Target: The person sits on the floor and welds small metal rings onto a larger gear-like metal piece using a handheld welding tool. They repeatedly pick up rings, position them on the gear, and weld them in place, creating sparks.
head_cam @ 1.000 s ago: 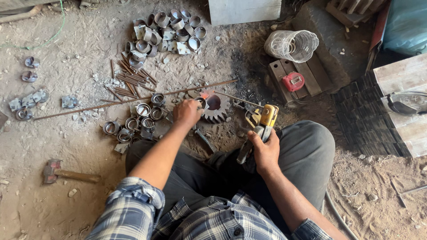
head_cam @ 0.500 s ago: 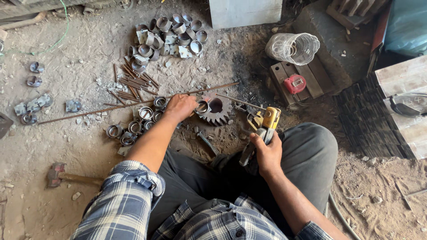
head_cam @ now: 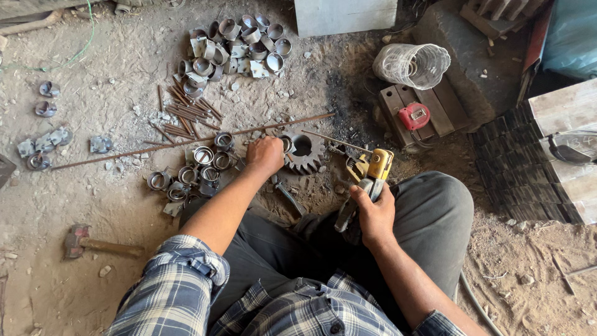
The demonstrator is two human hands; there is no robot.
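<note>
2 hands work on the dirt floor: the left hand (head_cam: 264, 154) fists over a small ring beside the gear (head_cam: 303, 151); the right hand (head_cam: 372, 208) grips a yellow tool (head_cam: 370, 176). Several rings (head_cam: 186, 175) lie beside it, more piled beyond.

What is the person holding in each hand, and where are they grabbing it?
The right hand grips a yellow welding holder by its handle. The left hand rests closed beside the gear; whether its fingers hold anything cannot be told.
</note>
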